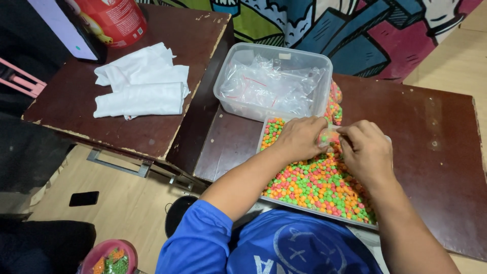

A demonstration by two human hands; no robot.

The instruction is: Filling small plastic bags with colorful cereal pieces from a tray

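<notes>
A shallow clear tray full of small pink, orange and green candy balls lies on the dark brown table in front of me. Over it, my left hand and my right hand meet and pinch a small clear bag that holds some of the candy. Both hands grip the bag between fingertips. Just behind the tray stands a clear plastic tub stuffed with empty small plastic bags.
White folded cloths and a red cylindrical container sit on a second brown table to the left. A pink bowl with candy and a black phone lie on the wooden floor. The table extends to the right.
</notes>
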